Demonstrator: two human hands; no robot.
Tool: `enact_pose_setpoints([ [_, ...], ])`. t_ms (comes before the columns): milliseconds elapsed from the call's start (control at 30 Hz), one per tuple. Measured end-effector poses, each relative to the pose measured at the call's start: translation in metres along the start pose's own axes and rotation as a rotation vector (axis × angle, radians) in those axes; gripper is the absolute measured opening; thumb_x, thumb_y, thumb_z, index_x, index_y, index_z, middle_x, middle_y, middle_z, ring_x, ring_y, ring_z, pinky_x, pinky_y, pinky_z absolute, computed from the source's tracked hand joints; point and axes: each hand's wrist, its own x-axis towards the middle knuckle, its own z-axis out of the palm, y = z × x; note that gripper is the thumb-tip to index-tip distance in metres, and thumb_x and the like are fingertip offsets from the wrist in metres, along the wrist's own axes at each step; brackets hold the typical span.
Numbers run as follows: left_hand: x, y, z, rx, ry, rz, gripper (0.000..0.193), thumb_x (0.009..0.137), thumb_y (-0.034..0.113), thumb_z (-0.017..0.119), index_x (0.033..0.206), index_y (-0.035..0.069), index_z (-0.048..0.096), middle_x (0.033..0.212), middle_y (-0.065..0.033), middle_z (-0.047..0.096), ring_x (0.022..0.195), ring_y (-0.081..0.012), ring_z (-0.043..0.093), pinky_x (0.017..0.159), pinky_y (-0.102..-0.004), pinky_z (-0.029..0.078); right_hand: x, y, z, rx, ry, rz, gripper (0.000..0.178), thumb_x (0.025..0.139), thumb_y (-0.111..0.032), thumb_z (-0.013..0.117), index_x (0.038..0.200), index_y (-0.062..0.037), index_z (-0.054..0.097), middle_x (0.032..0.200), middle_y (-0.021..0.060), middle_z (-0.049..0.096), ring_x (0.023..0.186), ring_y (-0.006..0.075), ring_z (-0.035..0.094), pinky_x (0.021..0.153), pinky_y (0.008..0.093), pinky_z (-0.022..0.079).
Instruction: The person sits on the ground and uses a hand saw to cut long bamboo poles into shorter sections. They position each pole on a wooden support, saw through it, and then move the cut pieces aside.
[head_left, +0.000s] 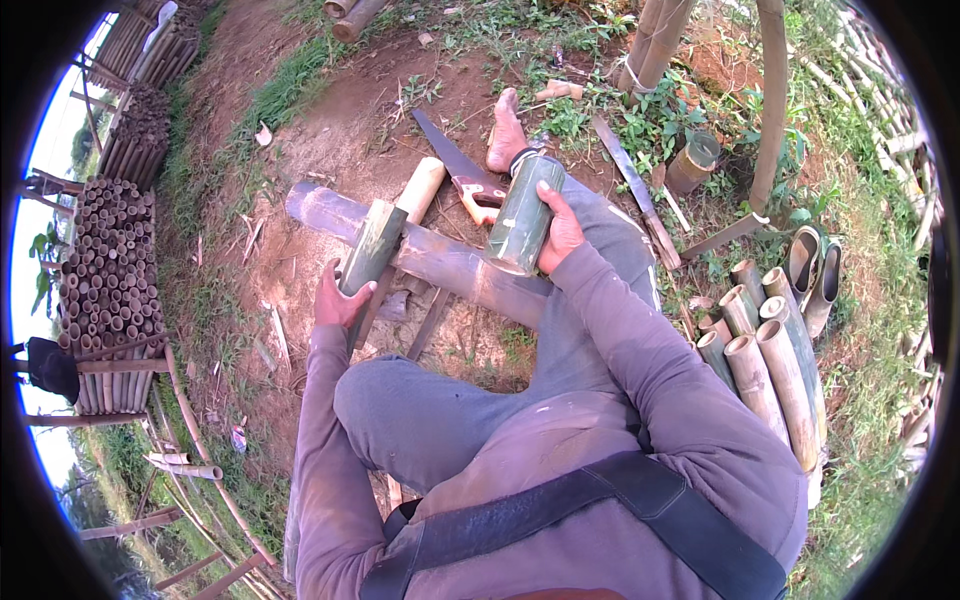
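My right hand grips a short, thick green bamboo section from its right side, thumb on top, above my bent leg. At the left, my left hand is closed on the near end of a longer green bamboo piece. That piece lies slantwise across a thick brown bamboo log. Beside its far end is a pale, peeled bamboo piece; whether the two are joined I cannot tell. A handsaw with a brown wooden handle rests just beyond the log, left of my bare foot.
A long blade with a wooden handle lies right of my leg. Several cut bamboo tubes are heaped at my right, by a pair of dark shoes. A bamboo stub stands near upright poles. Stacked bamboo fills the left.
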Motion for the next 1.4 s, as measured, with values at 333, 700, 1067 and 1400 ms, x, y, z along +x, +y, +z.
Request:
enact_pose_setpoints([
  [333,-0.058,-0.011,-0.012,0.026,0.152,0.018,0.080,0.081,0.035,0.087,0.148,0.006,0.053,0.136,-0.0244,0.062,0.129,-0.0406,0.058,0.110,-0.0507,0.046,-0.061,-0.007,-0.013,-1.258,0.030,-0.933,0.099,0.071,-0.022,0.098,0.150,-0.0027,0.042,0.139,0.0143,0.056,0.132,0.0299,0.055,0.116,0.0452,0.043],
  [700,-0.094,-0.059,0.023,0.164,0.271,-0.045,0.084,0.077,0.041,0.088,0.148,0.011,0.055,0.138,-0.0210,0.062,0.131,-0.0414,0.056,0.111,-0.0542,0.045,-0.062,-0.096,-0.056,-1.233,0.640,-1.139,0.101,0.072,-0.025,0.097,0.151,-0.0011,0.039,0.141,0.0181,0.055,0.132,0.0322,0.055,0.114,0.0448,0.044],
  [1067,-0.091,-0.074,0.028,0.149,0.229,-0.057,0.087,0.078,0.042,0.089,0.150,0.010,0.052,0.141,-0.0213,0.058,0.133,-0.0421,0.055,0.111,-0.0539,0.045,-0.018,-0.162,-0.138,-1.311,1.006,-1.196,0.100,0.068,-0.027,0.097,0.147,-0.0031,0.040,0.140,0.0216,0.051,0.132,0.0370,0.054,0.115,0.0469,0.043],
  [1400,-0.094,-0.026,0.032,0.216,0.249,-0.160,0.094,0.076,0.046,0.089,0.151,0.008,0.048,0.143,-0.0209,0.057,0.134,-0.0404,0.054,0.113,-0.0545,0.041,0.037,-0.160,-0.133,-1.438,0.620,-0.895,0.104,0.070,-0.031,0.098,0.153,-0.0055,0.039,0.140,0.0158,0.062,0.130,0.0284,0.061,0.114,0.0415,0.047],
])
